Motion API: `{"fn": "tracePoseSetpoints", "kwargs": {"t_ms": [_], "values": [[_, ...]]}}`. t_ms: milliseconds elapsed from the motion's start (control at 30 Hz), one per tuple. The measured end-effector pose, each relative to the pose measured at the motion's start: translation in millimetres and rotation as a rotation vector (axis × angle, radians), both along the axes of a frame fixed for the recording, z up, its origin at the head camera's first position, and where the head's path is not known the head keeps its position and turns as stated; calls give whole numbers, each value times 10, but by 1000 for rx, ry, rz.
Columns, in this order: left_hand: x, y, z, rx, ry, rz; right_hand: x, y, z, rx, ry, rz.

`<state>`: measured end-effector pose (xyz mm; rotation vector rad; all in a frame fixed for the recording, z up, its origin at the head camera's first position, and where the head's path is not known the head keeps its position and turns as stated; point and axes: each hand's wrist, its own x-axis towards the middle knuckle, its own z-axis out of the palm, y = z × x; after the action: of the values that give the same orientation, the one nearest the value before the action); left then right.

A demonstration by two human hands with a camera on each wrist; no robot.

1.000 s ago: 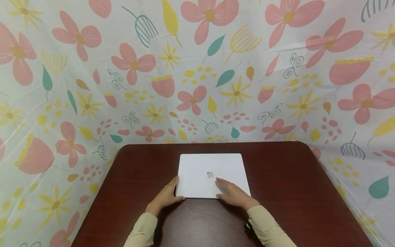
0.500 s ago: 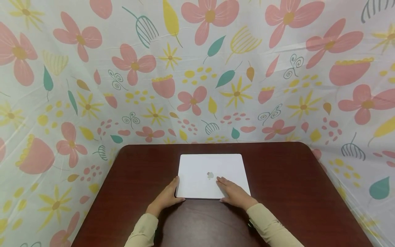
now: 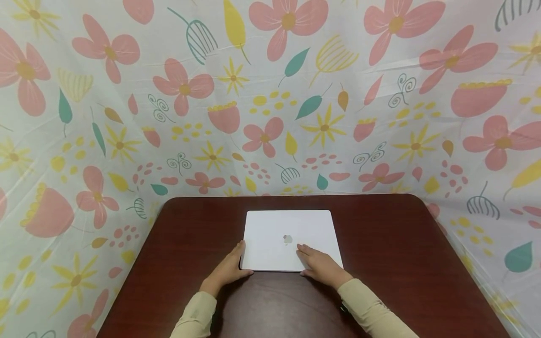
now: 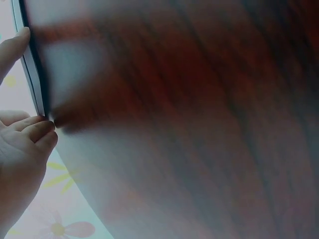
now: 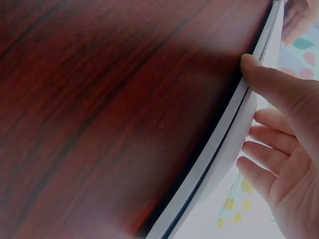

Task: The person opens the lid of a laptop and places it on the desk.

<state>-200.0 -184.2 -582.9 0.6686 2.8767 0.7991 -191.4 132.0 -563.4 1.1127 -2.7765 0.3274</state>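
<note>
A closed silver laptop with an apple logo lies flat on the dark wooden table. My left hand is at its near left corner, fingers along the left side and thumb at the front edge. In the left wrist view, the left hand touches that corner, its thumb apart from the fingers. My right hand rests over the right front part of the lid, fingers fairly straight. In the right wrist view, the thumb of the right hand touches the front edge, where a dark seam runs beneath the lid.
The reddish-brown table extends on both sides of the laptop, with rounded far corners. A white cloth printed with pink, yellow and teal flowers and leaves hangs behind the table and along its sides.
My right thumb has shifted slightly to the right along the laptop's front edge since a second ago. The left hand and the laptop stay in place.
</note>
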Motion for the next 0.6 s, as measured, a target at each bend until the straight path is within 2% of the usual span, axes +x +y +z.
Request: {"fn": "tracePoseSetpoints", "kwargs": {"t_ms": [333,600], "values": [[4,-8,-6,-1,-16,12,-6,-11,10,24,98,40],[4,5,-3,2,-29,8,-27,-112,8,19,111,57]]}}
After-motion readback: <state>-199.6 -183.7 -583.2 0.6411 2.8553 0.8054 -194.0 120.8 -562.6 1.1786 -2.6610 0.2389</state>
